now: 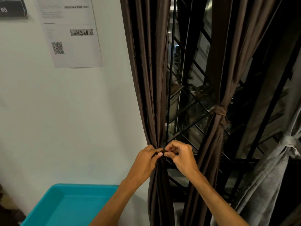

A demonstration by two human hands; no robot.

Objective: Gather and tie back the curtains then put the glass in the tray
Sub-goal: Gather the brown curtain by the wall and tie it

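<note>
Three curtains counted. Your two hands meet on the leftmost dark brown satin curtain (146, 70), which hangs beside the white wall (65, 111). Your left hand (146, 158) curls round its bunched waist and your right hand (180, 156) pinches dark fabric at the same spot, thumbs nearly touching. A second dark brown curtain (223, 62) hangs to the right, knotted at mid-height. One grey curtain (267, 185) is far right, also tied. One teal plastic tray (81, 186) sits lower left, under your left forearm. One printed sheet (76, 51) with a QR code is on the wall.
</note>
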